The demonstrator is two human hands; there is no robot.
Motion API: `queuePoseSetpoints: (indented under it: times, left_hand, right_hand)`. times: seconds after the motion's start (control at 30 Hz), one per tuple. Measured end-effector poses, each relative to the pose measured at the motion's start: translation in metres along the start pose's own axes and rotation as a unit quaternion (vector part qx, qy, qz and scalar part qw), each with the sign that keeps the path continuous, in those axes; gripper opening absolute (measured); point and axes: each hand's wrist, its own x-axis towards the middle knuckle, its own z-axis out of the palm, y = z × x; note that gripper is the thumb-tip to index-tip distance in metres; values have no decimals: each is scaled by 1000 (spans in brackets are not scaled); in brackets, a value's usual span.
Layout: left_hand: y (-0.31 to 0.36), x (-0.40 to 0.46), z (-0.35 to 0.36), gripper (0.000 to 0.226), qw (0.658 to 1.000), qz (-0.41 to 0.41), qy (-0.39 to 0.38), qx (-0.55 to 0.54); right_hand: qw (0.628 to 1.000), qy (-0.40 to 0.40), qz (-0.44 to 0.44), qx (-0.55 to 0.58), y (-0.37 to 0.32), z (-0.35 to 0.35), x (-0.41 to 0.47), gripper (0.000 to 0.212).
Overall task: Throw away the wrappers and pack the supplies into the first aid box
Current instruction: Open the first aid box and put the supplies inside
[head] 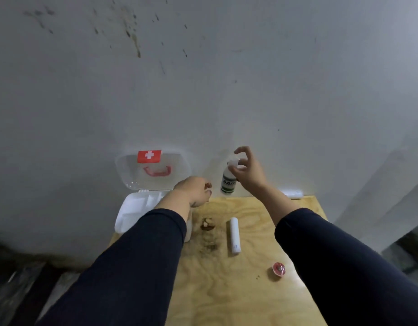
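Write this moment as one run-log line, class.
right hand: holding spray bottle by its top | left hand: closed, over first aid box edge | box: lid open | table: white roll, red item

Stained grey wall (203,78), plywood table (250,290)

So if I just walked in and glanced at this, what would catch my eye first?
Probably the open first aid box at the table's far left, its clear lid with a red cross sticker leaning against the wall. Next, the right hand lifting a white bottle by its top, above the wooden table. A white roll lies mid-table.
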Motion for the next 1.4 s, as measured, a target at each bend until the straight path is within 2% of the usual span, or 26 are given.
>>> queuePoseSetpoints:
  times: [0.2, 0.33, 0.5, 0.83, 0.97, 1.07, 1.23, 1.4]
  left_hand:
    - [-59, -39, -1, 38, 998, -41, 12, -46]
    - [-96, -49, 7, 47, 999, -51, 4, -17]
    - [-123, -54, 32, 65, 998, -50, -25, 15]
    - [-144, -51, 55, 71, 999, -15, -1, 33]
    - [-140, -53, 50, 67, 999, -13, -1, 37]
    - [-131, -51, 36, 59, 999, -9, 33, 25]
    - [-88, -36, 12, 45, 994, 45, 97, 0]
    - [-31, -18, 17, 38, 994, 99, 45, -3]
  right_hand:
    - [999, -33, -7, 26, -29, 58, -23, 23]
    - [999, -50, 8, 12, -35, 92, -37, 24]
    - [997, -55, 29, -45, -22, 126, -53, 22]
    - [972, -47, 7, -232, 14, 159, -71, 31]
    - [979, -71, 13, -193, 12, 156, -68, 30]
    - [985, -42, 19, -167, 7, 142, -64, 24]
    - [971, -23, 55, -231, 17, 95, -57, 23]
    - [956, -11, 105, -272, 34, 37, -58, 27]
